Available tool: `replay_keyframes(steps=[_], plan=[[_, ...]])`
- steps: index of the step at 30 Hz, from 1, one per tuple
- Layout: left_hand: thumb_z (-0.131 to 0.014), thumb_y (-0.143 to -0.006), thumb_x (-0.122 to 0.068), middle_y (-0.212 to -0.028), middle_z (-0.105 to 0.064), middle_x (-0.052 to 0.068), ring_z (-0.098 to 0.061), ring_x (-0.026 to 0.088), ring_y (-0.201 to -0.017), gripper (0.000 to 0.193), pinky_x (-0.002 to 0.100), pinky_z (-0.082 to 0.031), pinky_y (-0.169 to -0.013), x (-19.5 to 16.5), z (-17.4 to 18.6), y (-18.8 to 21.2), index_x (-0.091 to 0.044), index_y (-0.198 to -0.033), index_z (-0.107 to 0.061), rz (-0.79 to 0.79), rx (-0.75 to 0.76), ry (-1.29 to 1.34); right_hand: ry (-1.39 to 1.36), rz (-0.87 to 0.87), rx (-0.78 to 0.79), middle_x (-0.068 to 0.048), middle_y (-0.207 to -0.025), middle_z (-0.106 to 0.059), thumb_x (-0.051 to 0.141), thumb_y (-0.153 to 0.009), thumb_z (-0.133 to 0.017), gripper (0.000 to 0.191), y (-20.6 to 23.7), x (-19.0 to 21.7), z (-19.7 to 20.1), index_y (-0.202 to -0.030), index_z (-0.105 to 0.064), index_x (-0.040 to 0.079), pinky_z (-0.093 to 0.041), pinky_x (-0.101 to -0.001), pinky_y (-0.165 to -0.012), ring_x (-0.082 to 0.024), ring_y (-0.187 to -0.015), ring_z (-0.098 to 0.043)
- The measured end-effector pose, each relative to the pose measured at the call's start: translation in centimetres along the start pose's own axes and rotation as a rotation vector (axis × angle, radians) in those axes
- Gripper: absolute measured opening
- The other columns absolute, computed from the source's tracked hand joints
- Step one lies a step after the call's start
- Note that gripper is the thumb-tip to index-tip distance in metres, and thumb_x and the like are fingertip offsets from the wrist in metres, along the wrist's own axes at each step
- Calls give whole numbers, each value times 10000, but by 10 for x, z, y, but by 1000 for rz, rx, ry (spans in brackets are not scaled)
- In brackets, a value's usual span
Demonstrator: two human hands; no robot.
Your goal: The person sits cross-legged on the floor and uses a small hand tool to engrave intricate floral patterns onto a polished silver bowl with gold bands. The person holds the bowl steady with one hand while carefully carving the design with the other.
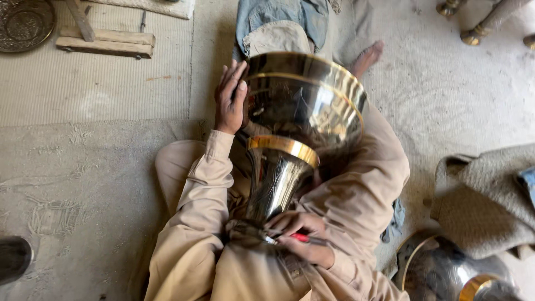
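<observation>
Our left hand (230,99) lies flat and open against the side of the large metal vessel (298,120), fingers straight and pressed along the rim of its wide bowl, gripping nothing, only steadying it. Our right hand (301,237) is curled nearly closed around a small tool with a red handle (300,237), whose tip meets the narrow lower end of the vessel near our lap.

The vessel rests across our lap, tilted so its bowl points away from us towards our bare foot (366,57). It is shaped like a big goblet: a broad, rounded bowl of polished silver-coloured metal, mirror-bright with reflections, a thin gold line round the upper bowl, and a wider gold band (284,148) where the bowl narrows into a tapering stem. Fine engraved lines show on the stem, though we cannot make out their pattern.

Our beige sleeves (195,217) frame it on both sides. We sit on pale woven matting (89,89). At lower right lies another shiny vessel with gold trim (454,273), just beside a folded grey blanket (485,195). At upper left sit wooden blocks (106,42) and a dark engraved plate (25,22).
</observation>
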State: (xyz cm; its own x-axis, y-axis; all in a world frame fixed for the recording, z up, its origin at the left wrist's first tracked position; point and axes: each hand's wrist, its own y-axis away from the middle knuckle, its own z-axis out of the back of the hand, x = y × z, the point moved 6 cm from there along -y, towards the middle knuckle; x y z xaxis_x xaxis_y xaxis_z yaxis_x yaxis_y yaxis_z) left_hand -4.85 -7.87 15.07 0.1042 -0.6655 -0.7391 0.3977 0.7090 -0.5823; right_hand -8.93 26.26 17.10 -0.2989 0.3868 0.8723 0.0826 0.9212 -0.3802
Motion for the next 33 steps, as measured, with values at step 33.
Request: replay_keyframes(steps=[33], plan=[[-501, -1119, -431, -1669, -413, 126, -351, 271, -1583, 579, 390, -252, -1317, 136, 8, 38, -82, -1578, -456, 209, 32, 801, 1246, 110, -22, -166, -1169, -755, 8, -1046, -715, 126, -200, 62, 25, -1128, -621, -8, -541, -417, -1146, -239, -1140, -748]])
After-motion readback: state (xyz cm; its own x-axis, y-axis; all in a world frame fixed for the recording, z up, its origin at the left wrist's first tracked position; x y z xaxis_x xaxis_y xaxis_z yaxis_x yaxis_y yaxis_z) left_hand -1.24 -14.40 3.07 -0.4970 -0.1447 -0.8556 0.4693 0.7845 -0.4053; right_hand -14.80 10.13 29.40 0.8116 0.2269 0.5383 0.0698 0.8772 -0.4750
